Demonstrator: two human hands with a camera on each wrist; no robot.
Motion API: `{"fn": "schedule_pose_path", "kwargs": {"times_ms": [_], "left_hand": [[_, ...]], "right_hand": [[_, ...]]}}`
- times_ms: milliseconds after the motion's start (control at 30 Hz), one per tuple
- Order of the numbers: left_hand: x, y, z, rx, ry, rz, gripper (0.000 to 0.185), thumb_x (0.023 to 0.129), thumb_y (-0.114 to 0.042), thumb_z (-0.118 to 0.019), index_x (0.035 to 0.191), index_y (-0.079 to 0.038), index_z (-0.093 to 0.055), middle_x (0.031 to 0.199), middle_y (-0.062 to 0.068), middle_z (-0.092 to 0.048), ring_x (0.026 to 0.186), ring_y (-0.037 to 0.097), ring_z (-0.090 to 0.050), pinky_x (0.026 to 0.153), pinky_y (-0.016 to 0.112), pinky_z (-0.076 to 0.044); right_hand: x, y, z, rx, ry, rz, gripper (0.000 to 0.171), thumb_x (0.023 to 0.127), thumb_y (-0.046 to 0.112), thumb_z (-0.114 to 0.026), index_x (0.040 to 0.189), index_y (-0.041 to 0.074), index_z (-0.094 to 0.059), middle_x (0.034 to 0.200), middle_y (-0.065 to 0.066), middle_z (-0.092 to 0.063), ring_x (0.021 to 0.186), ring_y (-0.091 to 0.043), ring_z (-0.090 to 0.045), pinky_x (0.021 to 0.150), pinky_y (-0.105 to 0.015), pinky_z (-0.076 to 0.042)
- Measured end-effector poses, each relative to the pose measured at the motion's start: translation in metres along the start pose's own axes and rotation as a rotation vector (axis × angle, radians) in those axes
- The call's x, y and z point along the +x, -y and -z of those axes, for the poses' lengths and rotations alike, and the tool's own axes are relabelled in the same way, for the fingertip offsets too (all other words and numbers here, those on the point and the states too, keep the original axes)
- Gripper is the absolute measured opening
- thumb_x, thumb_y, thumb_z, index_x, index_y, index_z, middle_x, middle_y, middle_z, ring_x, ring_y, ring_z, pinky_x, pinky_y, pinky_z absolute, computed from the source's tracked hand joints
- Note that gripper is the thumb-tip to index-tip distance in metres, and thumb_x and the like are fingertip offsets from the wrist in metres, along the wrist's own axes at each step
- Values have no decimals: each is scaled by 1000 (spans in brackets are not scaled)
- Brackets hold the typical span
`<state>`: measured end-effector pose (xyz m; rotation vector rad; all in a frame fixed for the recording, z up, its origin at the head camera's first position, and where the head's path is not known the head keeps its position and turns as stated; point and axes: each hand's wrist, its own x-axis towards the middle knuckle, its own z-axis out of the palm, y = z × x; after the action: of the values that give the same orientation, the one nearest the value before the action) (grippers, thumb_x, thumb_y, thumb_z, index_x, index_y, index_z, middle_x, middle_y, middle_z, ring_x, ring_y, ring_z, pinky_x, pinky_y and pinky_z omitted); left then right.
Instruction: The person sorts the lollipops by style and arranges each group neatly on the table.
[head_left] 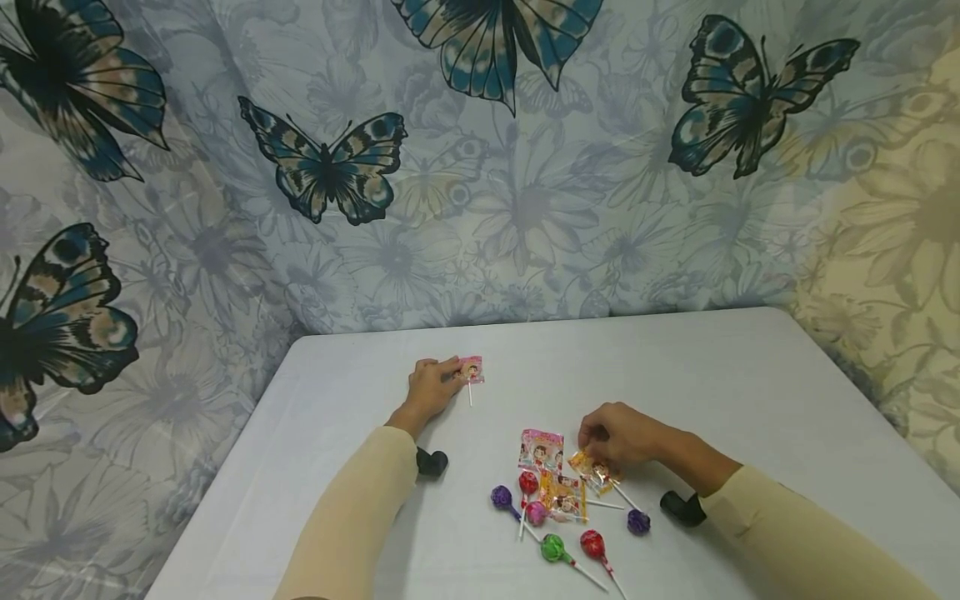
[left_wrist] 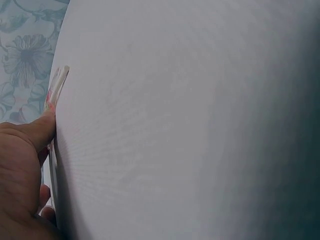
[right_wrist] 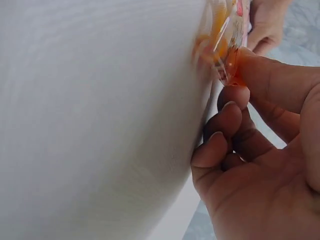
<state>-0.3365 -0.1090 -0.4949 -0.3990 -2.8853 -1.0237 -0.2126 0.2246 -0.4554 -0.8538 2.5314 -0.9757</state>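
Pink wrapper (head_left: 472, 368), orange wrapper (head_left: 597, 477)

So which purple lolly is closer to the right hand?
The purple lolly on the right, just below the right hand pinching an orange packet in the head view. The other purple lolly is farther off, left of the pink lolly.

White tabletop (head_left: 660, 358), far corners rounded. Behind its far edge: pale blue-grey backdrop (head_left: 630, 287) printed with faint flowers (head_left: 532, 204), turning yellowish at right. Five large dark-edged butterflies (head_left: 326, 167) in blue and tan: two far left, one centre-left, one top centre, cropped, one upper right.
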Motion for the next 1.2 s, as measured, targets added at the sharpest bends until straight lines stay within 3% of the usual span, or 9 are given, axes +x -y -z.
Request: {"fn": "schedule_pose_path", "kwargs": {"times_ms": [167, 400, 533, 767, 933, 1200], "left_hand": [[0, -1, -1, -1, -4, 6, 40, 89, -23, -70, 128, -13, -64, 136, -3, -55, 128, 30, -37, 104, 51, -23], [-1, -2, -2, 10, -8, 0, 39, 89, -23, -70, 127, -14, -65, 135, -4, -56, 127, 29, -37, 103, 50, -24], [0, -3, -2, 8, -7, -9, 39, 90, -23, -70, 127, -13, -64, 135, -3, -56, 127, 30, -37, 103, 51, -24], [1, -3, -1, 13, 5, 5, 40, 90, -23, -70, 129, -13, -63, 136, -3, -55, 129, 29, -36, 104, 51, -22], [0, -3, -1, 14, 6, 16, 41, 90, -25, -70, 129, -14, -63, 136, -3, -55, 129, 29, -36, 104, 50, -23], [-1, -2, 0, 28, 1, 13, 40, 91, -25, -69, 130, -14, -63, 136, -3, -55, 128, 29, -36, 104, 50, -23]], "right_hand": [[0, -2, -1, 4, -24, -9, 14, 89, 4, -68, 79, 13, -64, 68, 7, -57, 59, -8, -53, 52, -27, -46], [1, -4, 2, -46, -98, -15, 14, 93, 12, -65, 81, 15, -57, 76, 9, -54, 70, -10, -50, 60, -28, -44], [-1, -7, 1, -13, -109, -54, 14, 93, 15, -65, 82, 14, -56, 74, 7, -53, 64, -10, -50, 55, -28, -43], [-4, -15, 1, 183, -97, -150, 13, 92, 12, -66, 89, 8, -55, 67, -3, -57, 46, -14, -56, 43, -28, -47], [-5, -17, 4, 284, -72, -203, 9, 93, 8, -64, 99, 2, -62, 72, -7, -61, 53, -19, -59, 48, -32, -51], [-8, -15, 9, 354, -38, -211, 28, 88, 3, -67, 114, -7, -64, 96, -10, -65, 65, -22, -62, 58, -33, -54]]}}
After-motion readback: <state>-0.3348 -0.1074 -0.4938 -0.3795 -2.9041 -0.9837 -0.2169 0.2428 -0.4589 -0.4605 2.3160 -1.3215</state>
